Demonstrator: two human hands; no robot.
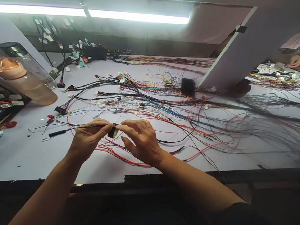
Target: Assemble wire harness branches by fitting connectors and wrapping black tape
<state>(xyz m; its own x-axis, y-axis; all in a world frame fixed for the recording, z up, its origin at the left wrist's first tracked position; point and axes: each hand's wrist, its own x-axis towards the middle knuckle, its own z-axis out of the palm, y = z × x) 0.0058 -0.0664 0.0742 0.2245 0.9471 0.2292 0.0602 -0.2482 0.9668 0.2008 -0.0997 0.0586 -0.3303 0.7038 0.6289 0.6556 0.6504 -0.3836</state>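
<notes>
My left hand (90, 137) pinches a few thin dark wires (73, 124) between thumb and forefinger. Their loose ends stick out to the left, one ending in a black sleeve (57, 133) with a bare tip. A small roll of black tape (113, 132) hangs by my left fingertips, between both hands. My right hand (143, 141) is just to its right, thumb and fingers apart. Its forefinger tip reaches the wires at the top of the roll; whether it presses on the tape is unclear. Red wires (126, 160) lie on the table below my hands.
Bundled wire harnesses (163, 99) with connectors spread across the white table (5, 160). Bottles (33, 83) lean at the left beside a bin of connectors (1, 105). A black block (188, 87) stands by a slanted panel (229, 46). Another person's hand (295, 61) shows far right.
</notes>
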